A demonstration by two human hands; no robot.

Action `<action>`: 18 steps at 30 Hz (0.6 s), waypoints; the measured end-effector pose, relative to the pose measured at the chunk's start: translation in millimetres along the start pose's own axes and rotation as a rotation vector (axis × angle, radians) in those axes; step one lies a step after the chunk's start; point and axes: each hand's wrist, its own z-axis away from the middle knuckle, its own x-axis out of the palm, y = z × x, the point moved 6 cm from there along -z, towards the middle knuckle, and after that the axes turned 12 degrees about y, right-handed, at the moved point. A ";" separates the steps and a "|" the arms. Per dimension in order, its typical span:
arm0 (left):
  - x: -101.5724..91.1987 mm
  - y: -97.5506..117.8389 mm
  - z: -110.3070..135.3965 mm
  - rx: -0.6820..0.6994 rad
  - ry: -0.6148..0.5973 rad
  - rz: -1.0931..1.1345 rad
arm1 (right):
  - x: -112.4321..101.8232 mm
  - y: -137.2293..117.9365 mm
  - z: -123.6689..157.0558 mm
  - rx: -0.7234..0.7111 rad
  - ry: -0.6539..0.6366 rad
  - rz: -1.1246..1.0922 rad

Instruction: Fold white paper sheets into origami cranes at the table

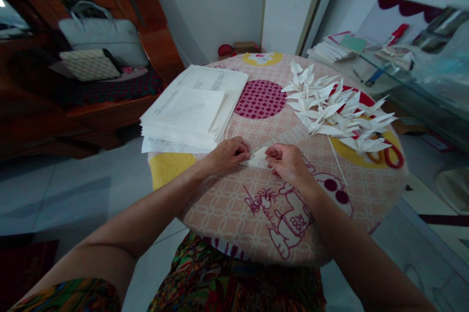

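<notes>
One small folded sheet of white paper (258,158), found at the centre of the frame, lay flat on a round table covered by a patterned tablecloth (220,207). Its right end was pinched between the thumb and fingers of the right hand (285,160); its left end was met by the curled fingers of the left hand (234,154), though whether pinched or merely pressed could not be told. Risks, as judged: a crooked crease, should either end be let slip on the soft cloth; a slide of the stacked printed sheets (230,82), left of centre, should they be nudged by the left forearm; a spill of the pointed folded-paper pieces (330,106), upper right, should they be brushed towards the table's rim. Hard to make out: the paper's corners, covered by fingertips; the blades of the red-handled scissors (401,158), right of frame, hidden beneath the pieces; a pale lined strip (289,137) beyond the right hand, its nature unclear; the upper arms, cut off by the lower corners
</notes>
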 end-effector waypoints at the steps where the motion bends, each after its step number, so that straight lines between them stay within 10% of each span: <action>1: -2.6 -2.3 1.6 0.004 -0.001 0.007 | 0.6 0.7 -0.3 -0.003 0.001 -0.004; 18: -0.1 1.9 16.9 -0.046 0.091 -0.121 | 3.0 -12.4 7.1 -0.073 0.071 0.158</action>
